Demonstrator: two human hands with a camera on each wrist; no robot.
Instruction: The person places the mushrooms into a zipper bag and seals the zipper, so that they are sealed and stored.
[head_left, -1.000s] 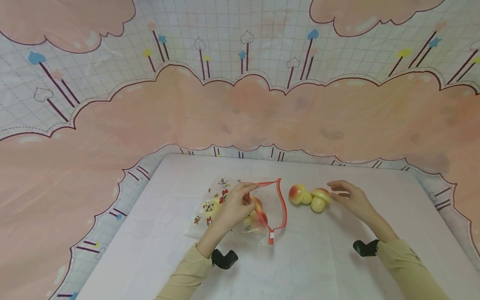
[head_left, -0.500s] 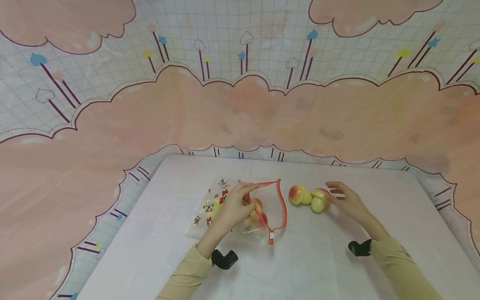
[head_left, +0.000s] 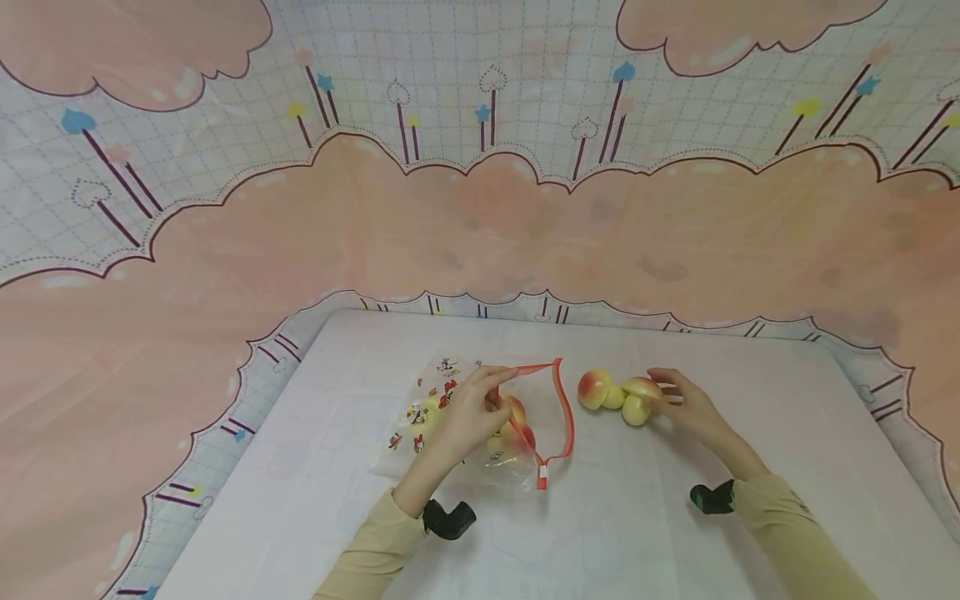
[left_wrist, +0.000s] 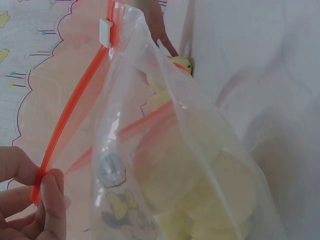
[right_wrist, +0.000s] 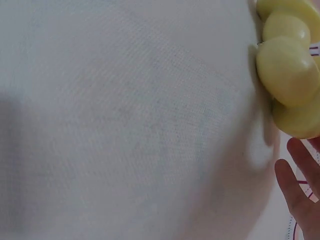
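Observation:
In the head view, my left hand (head_left: 468, 408) pinches the edge of a clear zip bag (head_left: 569, 425) with cartoon prints and a red zip strip. The left wrist view shows thumb and fingers on that strip (left_wrist: 75, 107), its mouth spread apart. Several yellow mushroom-shaped pieces with reddish caps (head_left: 517, 433) lie inside, partly behind the hand. To the bag's right, two similar toy mushrooms (head_left: 595, 389) lie together. Beside the right-hand mushroom (head_left: 641, 387) is my right hand (head_left: 693, 412), fingers extended at its cap. Whether they touch it I cannot tell.
A white-covered table (head_left: 600, 533) lies under everything. Behind it hangs a patterned cloth (head_left: 480, 233) in peach and white. Black camera mounts (head_left: 450, 519) sit at both wrists. A white slider (left_wrist: 105, 32) is on the bag's zip strip.
My right hand has moved a little left, closer in against the right-hand mushroom. The left hand and the bag have stayed in place.

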